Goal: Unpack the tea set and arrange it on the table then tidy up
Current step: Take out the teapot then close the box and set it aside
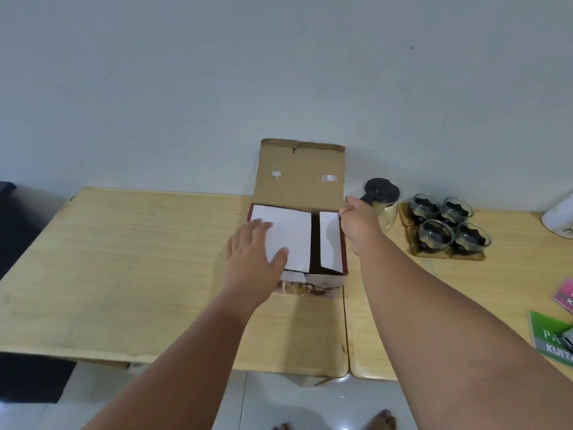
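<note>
Pressing box flaps, lid upright

wall: pale grey | tables: light wood | floor: white tile

arms: 2 bare forearms, no sleeves; feet: bare toes
</note>
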